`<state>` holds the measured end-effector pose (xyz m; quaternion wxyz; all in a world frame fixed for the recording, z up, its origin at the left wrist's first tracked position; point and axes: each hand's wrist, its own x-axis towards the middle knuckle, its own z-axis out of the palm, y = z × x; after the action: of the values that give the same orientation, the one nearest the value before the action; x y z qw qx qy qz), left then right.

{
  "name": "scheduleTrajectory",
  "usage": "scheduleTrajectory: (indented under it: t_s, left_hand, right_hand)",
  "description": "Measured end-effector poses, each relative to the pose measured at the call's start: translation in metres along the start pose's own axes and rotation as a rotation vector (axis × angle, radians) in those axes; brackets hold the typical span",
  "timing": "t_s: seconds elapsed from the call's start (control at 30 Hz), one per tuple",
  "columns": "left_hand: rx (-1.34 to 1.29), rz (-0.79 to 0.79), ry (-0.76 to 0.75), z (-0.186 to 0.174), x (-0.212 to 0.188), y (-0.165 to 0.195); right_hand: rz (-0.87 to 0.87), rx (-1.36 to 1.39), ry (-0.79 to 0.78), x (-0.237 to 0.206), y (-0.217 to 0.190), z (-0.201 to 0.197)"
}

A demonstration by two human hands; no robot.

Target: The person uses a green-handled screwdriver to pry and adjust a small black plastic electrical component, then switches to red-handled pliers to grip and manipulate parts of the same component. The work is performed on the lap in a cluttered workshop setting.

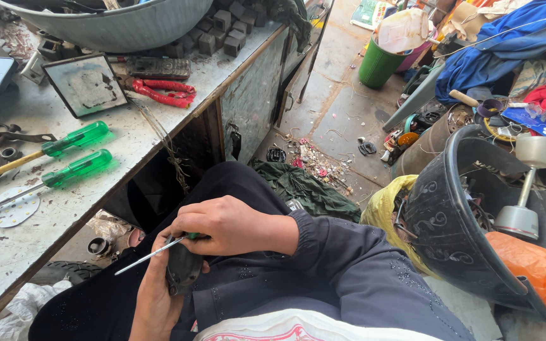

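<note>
In my lap, my right hand [225,224] grips a thin green-handled screwdriver [146,257] whose metal shaft points down-left. My left hand [153,297] comes up from below and holds a small dark rounded object [182,266] just under the right hand. The screwdriver's handle end lies right against that dark object. Both hands rest over my dark trousers, beside the front edge of a worn grey workbench [64,208].
On the bench lie two green-handled screwdrivers [77,137], red pliers [165,91], a square dark plate [86,84], a white disc [19,207] and a big metal basin [115,25]. To my right stand a black bucket [450,215] and a green bucket [377,63] amid floor clutter.
</note>
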<state>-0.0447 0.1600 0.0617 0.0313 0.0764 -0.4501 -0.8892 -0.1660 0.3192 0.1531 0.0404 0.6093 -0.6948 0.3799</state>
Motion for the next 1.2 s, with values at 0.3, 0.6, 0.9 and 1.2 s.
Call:
scheduleTrajectory:
  t_s: [0.3, 0.6, 0.9, 1.2]
  left_hand:
    - [0.028, 0.004, 0.014, 0.0038, -0.0008, 0.0038]
    - [0.021, 0.008, 0.010, 0.0060, -0.0007, 0.0063]
    - [0.021, 0.019, 0.001, 0.0050, -0.0002, 0.0049]
    - [0.014, 0.010, -0.003, 0.0079, 0.0003, 0.0086]
  right_hand:
    - [-0.005, -0.006, 0.001, 0.0012, -0.0019, -0.0016]
    - [-0.002, -0.014, 0.009, 0.0018, -0.0021, -0.0017]
    - [-0.007, -0.003, 0.017, 0.0009, -0.0022, -0.0021]
    - [-0.003, 0.006, 0.021, 0.0023, -0.0024, -0.0027]
